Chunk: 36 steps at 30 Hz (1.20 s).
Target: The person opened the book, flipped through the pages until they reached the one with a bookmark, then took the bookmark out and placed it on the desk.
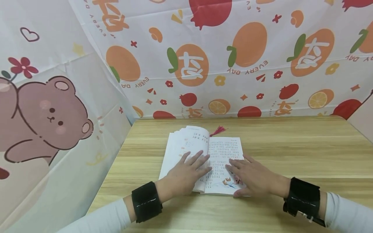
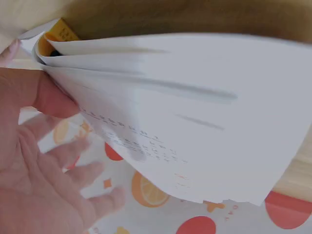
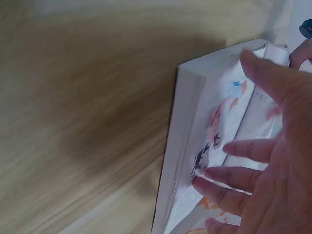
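Note:
An open book lies on the wooden table, with small printed text and a coloured drawing low on its right page. Across the left page rests my left hand, fingers spread toward the fold. In the left wrist view, the thumb lies along the curved pages near the fold. My right hand is over the right page's outer edge, fingers straight and pointing inward. The right wrist view shows its fingertips close over the drawing and the thick block of page edges.
A red tassel sticks out above the book's fold. Around the book spreads the light wooden table. A fruit-patterned cloth hangs behind it, and a cloth with a bear hangs at the left. Both wrists wear black bands.

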Each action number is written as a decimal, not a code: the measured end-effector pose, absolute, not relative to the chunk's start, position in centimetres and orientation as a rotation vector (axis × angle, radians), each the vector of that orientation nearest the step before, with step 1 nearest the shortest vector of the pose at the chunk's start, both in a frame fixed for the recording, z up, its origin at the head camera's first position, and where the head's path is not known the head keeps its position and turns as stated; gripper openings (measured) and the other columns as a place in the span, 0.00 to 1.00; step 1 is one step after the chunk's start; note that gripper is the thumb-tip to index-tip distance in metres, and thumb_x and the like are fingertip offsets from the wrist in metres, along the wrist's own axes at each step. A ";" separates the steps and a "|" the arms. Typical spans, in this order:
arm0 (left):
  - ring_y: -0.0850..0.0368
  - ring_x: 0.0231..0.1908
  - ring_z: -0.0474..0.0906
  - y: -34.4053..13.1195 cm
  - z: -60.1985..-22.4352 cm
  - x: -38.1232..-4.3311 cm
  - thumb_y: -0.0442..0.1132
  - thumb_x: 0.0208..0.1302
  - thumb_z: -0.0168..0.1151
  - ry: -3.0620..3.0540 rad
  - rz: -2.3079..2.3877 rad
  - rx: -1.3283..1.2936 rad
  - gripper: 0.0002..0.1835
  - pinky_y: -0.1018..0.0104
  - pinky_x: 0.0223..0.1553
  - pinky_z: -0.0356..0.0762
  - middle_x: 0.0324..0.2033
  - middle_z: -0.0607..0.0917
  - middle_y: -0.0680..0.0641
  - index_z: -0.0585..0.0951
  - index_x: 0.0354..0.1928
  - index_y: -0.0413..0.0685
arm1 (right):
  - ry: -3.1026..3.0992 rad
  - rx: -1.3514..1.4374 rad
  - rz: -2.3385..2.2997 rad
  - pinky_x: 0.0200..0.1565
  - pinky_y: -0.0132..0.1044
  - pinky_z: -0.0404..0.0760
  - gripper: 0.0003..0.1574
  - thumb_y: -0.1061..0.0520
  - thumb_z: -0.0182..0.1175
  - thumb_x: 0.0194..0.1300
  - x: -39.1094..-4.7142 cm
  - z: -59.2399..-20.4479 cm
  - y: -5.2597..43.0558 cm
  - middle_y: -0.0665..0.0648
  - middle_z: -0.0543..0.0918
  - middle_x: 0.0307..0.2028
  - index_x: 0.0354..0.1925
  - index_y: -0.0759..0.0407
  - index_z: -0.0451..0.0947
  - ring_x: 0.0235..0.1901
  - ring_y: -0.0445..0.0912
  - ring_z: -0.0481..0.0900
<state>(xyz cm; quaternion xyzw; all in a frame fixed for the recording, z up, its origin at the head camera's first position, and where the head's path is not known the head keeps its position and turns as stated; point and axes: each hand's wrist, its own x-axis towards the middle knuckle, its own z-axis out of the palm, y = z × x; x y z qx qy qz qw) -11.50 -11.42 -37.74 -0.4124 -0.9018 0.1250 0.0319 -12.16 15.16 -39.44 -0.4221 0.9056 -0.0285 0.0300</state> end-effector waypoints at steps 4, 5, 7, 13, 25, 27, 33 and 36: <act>0.47 0.64 0.51 -11.8 -38.0 -11.6 0.42 0.54 0.56 -2.924 0.301 -1.257 0.30 0.43 0.58 0.63 0.66 0.63 0.47 0.67 0.62 0.59 | 2.765 -1.271 -0.076 0.60 0.65 0.53 0.56 0.26 0.57 0.44 -12.5 -39.7 15.2 0.64 0.68 0.61 0.62 0.60 0.64 0.60 0.55 0.60; 0.46 0.63 0.53 -11.9 -38.1 -11.6 0.42 0.55 0.55 -2.941 0.287 -1.249 0.29 0.44 0.57 0.64 0.66 0.63 0.47 0.68 0.62 0.59 | 2.761 -1.263 -0.074 0.60 0.65 0.53 0.57 0.25 0.58 0.43 -12.6 -39.7 15.2 0.64 0.68 0.61 0.61 0.59 0.64 0.60 0.54 0.60; 0.46 0.63 0.55 -11.9 -38.1 -11.7 0.44 0.55 0.55 -2.961 0.275 -1.241 0.28 0.44 0.56 0.66 0.65 0.64 0.47 0.68 0.62 0.59 | 2.752 -1.250 -0.076 0.60 0.66 0.53 0.57 0.25 0.58 0.41 -12.7 -39.7 15.2 0.64 0.68 0.61 0.61 0.58 0.65 0.60 0.54 0.61; 0.45 0.61 0.58 -11.8 -37.9 -11.8 0.44 0.55 0.55 -2.957 0.252 -1.254 0.27 0.45 0.54 0.69 0.64 0.66 0.46 0.69 0.60 0.59 | 2.735 -1.233 -0.098 0.60 0.66 0.53 0.56 0.25 0.59 0.40 -12.8 -39.3 15.1 0.64 0.69 0.60 0.60 0.57 0.66 0.59 0.55 0.62; 0.45 0.60 0.59 -11.8 -38.0 -11.8 0.44 0.54 0.56 -2.958 0.221 -1.258 0.28 0.46 0.54 0.69 0.64 0.66 0.45 0.69 0.61 0.58 | 2.688 -1.252 -0.144 0.58 0.66 0.57 0.47 0.33 0.62 0.46 -12.9 -38.9 15.1 0.63 0.70 0.59 0.60 0.55 0.68 0.58 0.54 0.64; 0.44 0.61 0.58 -11.8 -38.0 -11.8 0.44 0.55 0.56 -2.964 0.208 -1.267 0.28 0.46 0.55 0.68 0.65 0.64 0.45 0.69 0.61 0.58 | 2.677 -1.271 -0.147 0.58 0.65 0.59 0.44 0.36 0.61 0.49 -12.8 -39.0 15.1 0.63 0.71 0.59 0.60 0.55 0.67 0.58 0.54 0.64; 0.42 0.65 0.45 -11.8 -38.6 -12.0 0.44 0.56 0.53 -3.011 0.049 -1.354 0.29 0.39 0.56 0.63 0.68 0.58 0.45 0.66 0.63 0.53 | 2.621 -1.354 -0.059 0.56 0.60 0.66 0.40 0.44 0.61 0.53 -12.2 -39.1 14.6 0.64 0.69 0.60 0.62 0.53 0.65 0.59 0.55 0.61; 0.41 0.65 0.39 -11.6 -39.0 -12.2 0.48 0.58 0.51 -3.081 -0.098 -1.374 0.32 0.34 0.55 0.62 0.69 0.55 0.46 0.62 0.65 0.46 | 2.603 -1.373 -0.040 0.55 0.59 0.68 0.40 0.44 0.62 0.52 -12.3 -38.8 14.7 0.64 0.69 0.60 0.62 0.52 0.64 0.59 0.55 0.63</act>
